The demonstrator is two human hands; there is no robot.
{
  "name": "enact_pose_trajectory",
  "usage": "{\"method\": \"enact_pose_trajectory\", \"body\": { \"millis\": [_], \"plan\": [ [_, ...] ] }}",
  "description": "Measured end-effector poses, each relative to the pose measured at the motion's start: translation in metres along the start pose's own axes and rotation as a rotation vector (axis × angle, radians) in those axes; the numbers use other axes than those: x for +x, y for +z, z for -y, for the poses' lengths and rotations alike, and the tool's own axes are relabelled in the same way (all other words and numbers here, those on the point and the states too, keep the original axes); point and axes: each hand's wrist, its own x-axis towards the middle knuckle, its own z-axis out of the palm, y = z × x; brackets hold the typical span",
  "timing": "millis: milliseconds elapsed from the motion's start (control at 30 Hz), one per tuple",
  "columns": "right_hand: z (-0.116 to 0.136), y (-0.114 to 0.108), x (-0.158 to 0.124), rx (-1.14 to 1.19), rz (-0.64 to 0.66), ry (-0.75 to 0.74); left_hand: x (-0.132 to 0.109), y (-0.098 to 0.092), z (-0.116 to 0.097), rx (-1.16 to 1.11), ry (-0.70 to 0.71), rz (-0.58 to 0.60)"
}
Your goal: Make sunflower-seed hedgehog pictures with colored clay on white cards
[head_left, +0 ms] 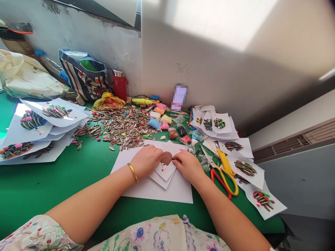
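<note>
A brown clay shape with a small drawn face below it lies on a small white paper, stacked on other white sheets. At its left edge, my left hand is closed, fingers bent onto the paper; what it holds, if anything, is hidden. My right hand pinches a small dark piece at the clay's right edge, too small to name. A large white sheet lies beneath. Behind the hands spreads a pile of striped sunflower seeds.
Bagged coloured clay lies behind the papers. Scissors and a yellow cutter are right of my right hand. Seed-covered pictures lie at left and right. A red bottle stands by the wall.
</note>
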Motion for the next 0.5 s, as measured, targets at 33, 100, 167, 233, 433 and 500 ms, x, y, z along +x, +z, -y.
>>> {"method": "enact_pose_trajectory", "body": {
  "millis": [33,100,167,233,433,500],
  "plan": [
    [-0.001,-0.001,-0.001,0.007,-0.001,-0.005,0.0,0.0,0.0,0.001,-0.002,-0.002],
    [-0.004,-0.004,-0.005,0.022,-0.013,-0.023,0.0,0.0,0.0,-0.002,-0.004,-0.007],
    [-0.007,-0.007,-0.008,0.022,-0.03,-0.065,0.0,0.0,0.0,-0.001,-0.005,-0.008],
    [-0.011,-0.009,-0.011,-0.003,-0.035,-0.126,0.0,-0.001,0.0,0.003,-0.012,-0.005],
    [-0.012,-0.012,-0.014,-0.12,-0.022,-0.24,0.0,-0.001,-0.001,-0.006,-0.02,-0.006],
    [-0.01,-0.012,-0.013,-0.16,-0.018,-0.239,0.0,-0.001,-0.001,-0.003,-0.021,-0.007]
  ]
}}
